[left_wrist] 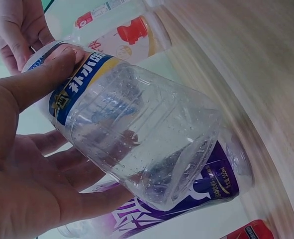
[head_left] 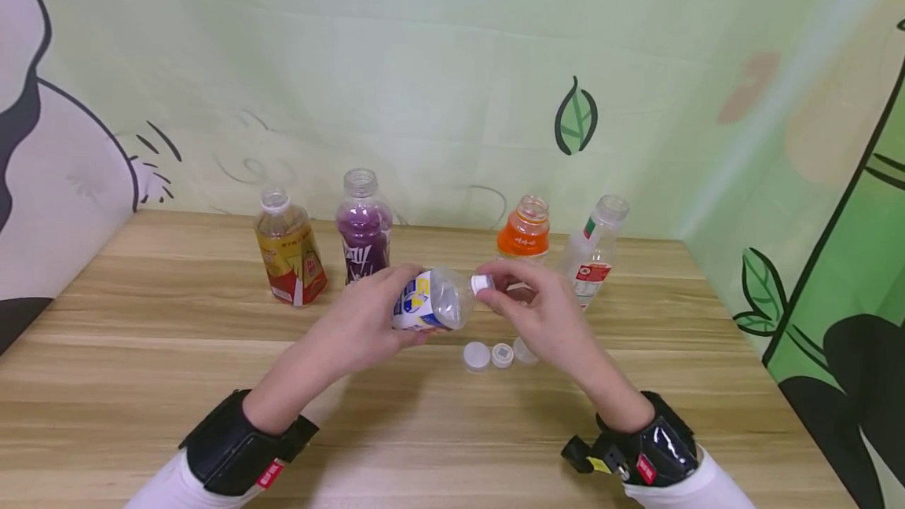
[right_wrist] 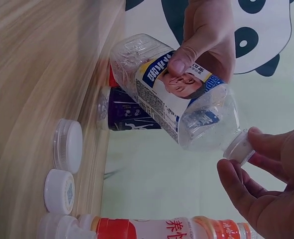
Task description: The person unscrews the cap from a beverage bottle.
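My left hand [head_left: 368,313] grips a clear plastic bottle [head_left: 447,298] with a blue, white and yellow label, tilted so its neck points right. In the left wrist view the bottle [left_wrist: 151,129] shows droplets inside and no cap at its base end. My right hand [head_left: 540,309] pinches a white cap [head_left: 481,283] at the bottle's mouth between thumb and fingertips. The right wrist view has this cap [right_wrist: 239,148] on the neck; how tightly it sits I cannot tell. Below the hands, three white caps [head_left: 477,356] lie on the table, one partly hidden by my right hand.
Along the back of the wooden table [head_left: 396,430] stand uncapped bottles: a yellow-and-red labelled one [head_left: 290,251], a purple one [head_left: 364,226], an orange-topped one [head_left: 523,238] and a clear one with a red label [head_left: 594,265]. A printed cloth backdrop [head_left: 438,100] hangs behind.
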The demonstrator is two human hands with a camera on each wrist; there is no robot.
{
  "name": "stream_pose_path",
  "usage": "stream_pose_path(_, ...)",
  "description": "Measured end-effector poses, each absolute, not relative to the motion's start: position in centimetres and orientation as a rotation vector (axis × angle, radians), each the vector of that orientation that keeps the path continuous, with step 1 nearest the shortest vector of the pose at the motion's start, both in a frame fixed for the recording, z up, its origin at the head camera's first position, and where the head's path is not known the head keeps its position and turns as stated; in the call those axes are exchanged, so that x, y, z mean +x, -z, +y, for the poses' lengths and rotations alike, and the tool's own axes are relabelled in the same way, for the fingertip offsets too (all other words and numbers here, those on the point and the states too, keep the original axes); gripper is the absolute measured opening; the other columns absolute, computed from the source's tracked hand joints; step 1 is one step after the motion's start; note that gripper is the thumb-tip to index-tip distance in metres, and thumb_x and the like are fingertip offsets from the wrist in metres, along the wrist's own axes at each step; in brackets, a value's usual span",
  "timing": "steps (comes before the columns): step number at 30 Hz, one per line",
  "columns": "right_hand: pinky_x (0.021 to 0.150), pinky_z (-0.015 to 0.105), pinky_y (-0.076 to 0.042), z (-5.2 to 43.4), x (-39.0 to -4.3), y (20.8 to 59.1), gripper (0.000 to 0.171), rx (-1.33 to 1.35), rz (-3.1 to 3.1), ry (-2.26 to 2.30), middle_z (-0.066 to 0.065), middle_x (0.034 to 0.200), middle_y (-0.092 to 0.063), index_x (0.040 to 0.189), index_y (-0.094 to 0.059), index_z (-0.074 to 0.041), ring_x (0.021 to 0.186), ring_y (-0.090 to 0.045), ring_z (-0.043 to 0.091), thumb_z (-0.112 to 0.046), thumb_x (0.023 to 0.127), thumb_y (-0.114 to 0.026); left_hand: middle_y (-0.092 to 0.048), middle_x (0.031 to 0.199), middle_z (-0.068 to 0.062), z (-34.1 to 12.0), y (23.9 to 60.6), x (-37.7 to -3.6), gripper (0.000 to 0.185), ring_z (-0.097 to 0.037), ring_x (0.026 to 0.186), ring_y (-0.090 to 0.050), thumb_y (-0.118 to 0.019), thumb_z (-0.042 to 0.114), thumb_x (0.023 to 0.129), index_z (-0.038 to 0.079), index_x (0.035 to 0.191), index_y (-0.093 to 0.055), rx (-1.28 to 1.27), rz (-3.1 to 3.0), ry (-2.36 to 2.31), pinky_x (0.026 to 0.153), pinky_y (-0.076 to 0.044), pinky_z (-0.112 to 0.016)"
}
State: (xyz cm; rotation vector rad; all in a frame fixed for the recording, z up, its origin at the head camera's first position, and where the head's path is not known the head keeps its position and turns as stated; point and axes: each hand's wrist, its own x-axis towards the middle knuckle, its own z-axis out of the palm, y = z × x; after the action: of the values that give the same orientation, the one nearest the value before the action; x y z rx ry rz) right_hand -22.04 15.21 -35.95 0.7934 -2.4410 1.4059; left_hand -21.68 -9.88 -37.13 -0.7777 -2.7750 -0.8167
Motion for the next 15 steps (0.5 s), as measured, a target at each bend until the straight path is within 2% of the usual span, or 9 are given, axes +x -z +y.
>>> stream_pose_path(15,0.087,0.034,-0.059,15.27,-22.08,35.89,0.033,0.861,-2.426,-1.462,0.006,0.110,-0.070,0.120,-0.071,-0.002,0.098,-0.066,0.021,0.004,0.088,-0.078,-0.067,0.117,-0.012,-9.89,37.02,-21.70,0.071,-0.026,0.096,-0.065,-0.093,0.018,0.077,0.005,0.137,-0.057,-0.765,-2.785,0.842,0.085,-0.056,-0.045)
